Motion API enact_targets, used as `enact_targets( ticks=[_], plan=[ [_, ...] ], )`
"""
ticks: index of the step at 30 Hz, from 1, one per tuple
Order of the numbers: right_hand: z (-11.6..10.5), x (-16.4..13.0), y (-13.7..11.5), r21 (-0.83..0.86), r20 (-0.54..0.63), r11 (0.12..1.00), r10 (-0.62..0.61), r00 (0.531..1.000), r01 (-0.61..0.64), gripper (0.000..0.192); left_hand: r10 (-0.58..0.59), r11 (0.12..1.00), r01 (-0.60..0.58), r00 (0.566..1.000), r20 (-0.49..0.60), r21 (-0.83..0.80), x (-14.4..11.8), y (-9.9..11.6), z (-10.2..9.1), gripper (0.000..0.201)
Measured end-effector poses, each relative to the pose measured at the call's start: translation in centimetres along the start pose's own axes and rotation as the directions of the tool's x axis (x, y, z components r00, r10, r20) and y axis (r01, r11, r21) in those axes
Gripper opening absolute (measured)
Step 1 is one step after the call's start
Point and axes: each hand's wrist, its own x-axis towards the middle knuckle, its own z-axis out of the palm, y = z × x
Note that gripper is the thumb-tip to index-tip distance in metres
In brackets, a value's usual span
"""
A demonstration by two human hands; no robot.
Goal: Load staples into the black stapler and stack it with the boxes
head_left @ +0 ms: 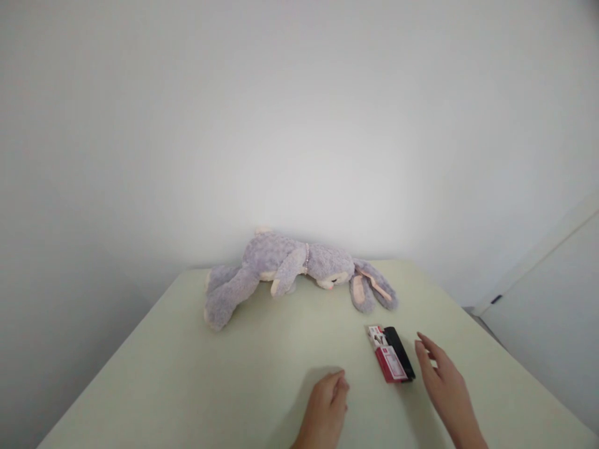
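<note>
Purple plush rabbit (299,271) lying on side at far edge of pale table (187,374); white wall (299,125) behind.

One head-worn camera, looking forward and slightly down over a table.

The view comes from the person's own head, at the near edge of the pale green flat table (196,374), and faces the plain white wall (299,125) behind it. Both hands enter from the bottom edge, very near. There is only this one view.
</note>
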Motion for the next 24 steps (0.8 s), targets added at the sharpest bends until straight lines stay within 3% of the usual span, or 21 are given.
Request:
enact_targets(
  ticks=[4, 8, 12, 20, 24],
  plan=[
    [1.4, 1.8, 2.7, 0.062, 0.188, 0.998, -0.011, 0.982, -0.001, 0.062, 0.034, 0.998, -0.030, 0.997, 0.071, -0.053, 4.2, 3.6, 4.2, 0.058],
    [4.2, 0.6, 1.6, 0.128, 0.274, 0.986, -0.136, 0.952, 0.104, 0.057, 0.055, 0.995, -0.045, 0.992, 0.114, -0.091, 6.6, 4.9, 4.7, 0.060],
    [6.9, -2.5, -1.2, 0.184, 0.324, 0.975, -0.180, 0.929, 0.125, 0.052, 0.042, 0.997, -0.038, 0.997, 0.062, -0.065, 5.8, 3.4, 1.4, 0.060],
    [13.0, -11.6, -9.8, 0.374, 0.497, 0.916, -0.329, 0.803, 0.144, 0.046, -0.040, 0.997, 0.050, 0.984, -0.176, 0.056, -1.4, -1.9, -9.0, 0.061],
    [15.3, -13.9, -12.3, 0.362, 0.487, 0.923, -0.305, 0.818, 0.129, 0.045, -0.046, 0.993, 0.068, 0.975, -0.217, 0.094, -4.2, -3.1, -12.0, 0.058]
  ],
)
